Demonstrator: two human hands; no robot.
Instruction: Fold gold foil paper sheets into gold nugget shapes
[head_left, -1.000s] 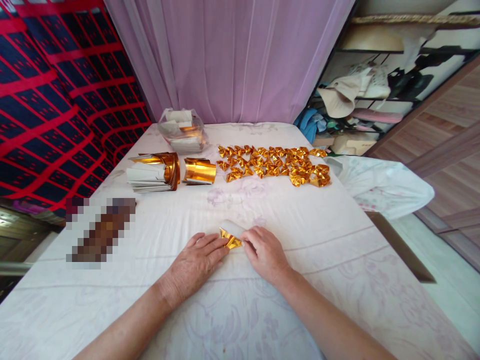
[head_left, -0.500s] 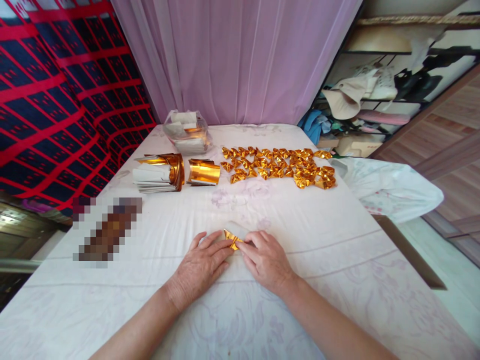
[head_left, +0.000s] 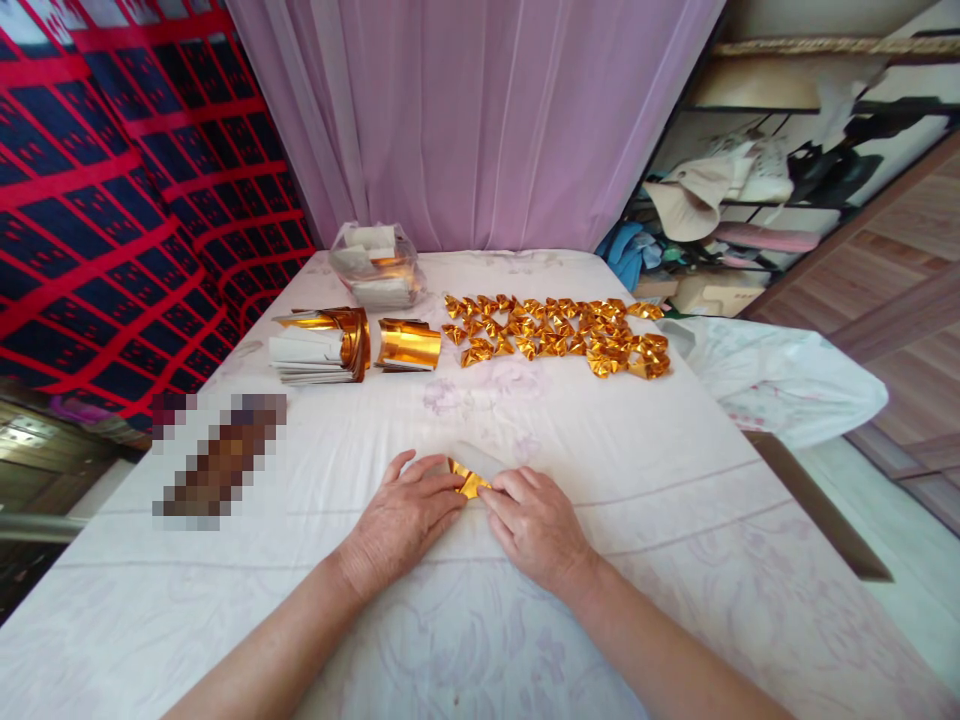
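A small piece of gold foil paper (head_left: 466, 479) with a white back lies on the white patterned cloth (head_left: 675, 470) near the front middle. My left hand (head_left: 401, 518) presses on its left side with the fingertips. My right hand (head_left: 534, 522) pinches its right side. Most of the paper is hidden under both sets of fingers. Both hands rest flat on the cloth and meet over the paper.
Several folded gold paper pieces (head_left: 559, 334) lie in rows at the back. Stacks of gold and white sheets (head_left: 319, 345) and a curled gold stack (head_left: 407, 345) sit at the back left, a clear plastic bag (head_left: 375, 265) behind them. A pixelated object (head_left: 221, 462) lies left.
Both hands have drawn closer together over the gold paper, covering more of it. The white part of the sheet has been folded down and shows less.
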